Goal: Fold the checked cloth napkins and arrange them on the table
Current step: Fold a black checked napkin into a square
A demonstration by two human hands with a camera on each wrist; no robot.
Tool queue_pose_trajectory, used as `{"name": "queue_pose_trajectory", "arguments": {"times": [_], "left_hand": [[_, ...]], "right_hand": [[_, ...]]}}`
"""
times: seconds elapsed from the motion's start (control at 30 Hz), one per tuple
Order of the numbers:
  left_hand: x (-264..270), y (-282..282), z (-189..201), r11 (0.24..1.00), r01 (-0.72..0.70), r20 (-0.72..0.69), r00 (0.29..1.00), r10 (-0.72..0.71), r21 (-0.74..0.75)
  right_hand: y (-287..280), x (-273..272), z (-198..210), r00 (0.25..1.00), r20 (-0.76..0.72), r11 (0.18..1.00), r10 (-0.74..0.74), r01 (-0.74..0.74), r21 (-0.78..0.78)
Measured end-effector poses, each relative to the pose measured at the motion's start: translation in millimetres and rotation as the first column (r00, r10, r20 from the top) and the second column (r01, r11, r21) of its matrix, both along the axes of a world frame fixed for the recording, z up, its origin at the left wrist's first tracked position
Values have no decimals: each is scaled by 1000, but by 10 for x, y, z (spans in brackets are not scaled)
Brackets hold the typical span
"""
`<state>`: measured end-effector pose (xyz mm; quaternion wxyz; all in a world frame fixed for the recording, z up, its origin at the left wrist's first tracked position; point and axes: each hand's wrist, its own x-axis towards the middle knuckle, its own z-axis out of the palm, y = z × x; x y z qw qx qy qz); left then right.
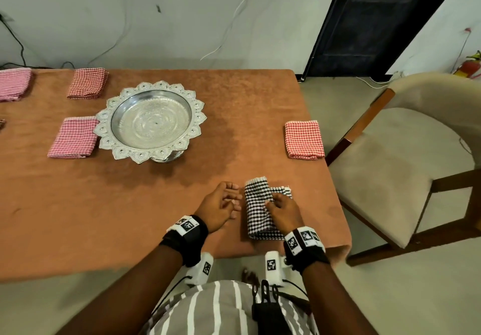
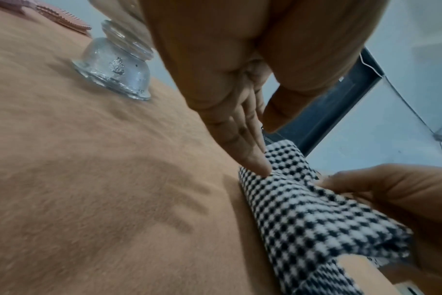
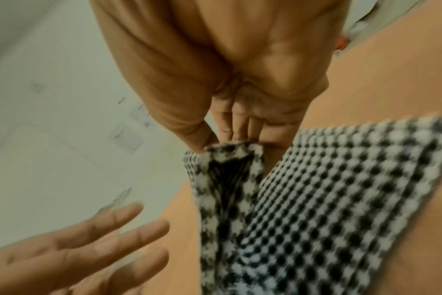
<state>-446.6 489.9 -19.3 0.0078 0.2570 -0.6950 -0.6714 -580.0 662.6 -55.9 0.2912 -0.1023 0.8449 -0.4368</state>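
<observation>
Lying near the bench's front right corner, the black napkin is pinched at its raised fold by the right hand; the left hand is held loosely spread beside it. Soft, light, limp cloth is judged best taken by edges or corners.

Your black-and-white napkin lies lower centre-right, partly folded, one flap raised off the cloth. Orange-red napkin, folded square, sits flat at right centre. Pink napkin, folded, left of centre. Dark red napkin upper left; another pink one at far left edge.
</observation>
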Motion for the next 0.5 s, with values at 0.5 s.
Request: {"name": "queue_pose_trajectory", "arguments": {"times": [0.5], "left_hand": [[-349, 489, -551, 308, 720, 546, 681, -488, -623]], "right_hand": [[291, 103, -147, 740, -458, 833, 492, -246, 496]]}}
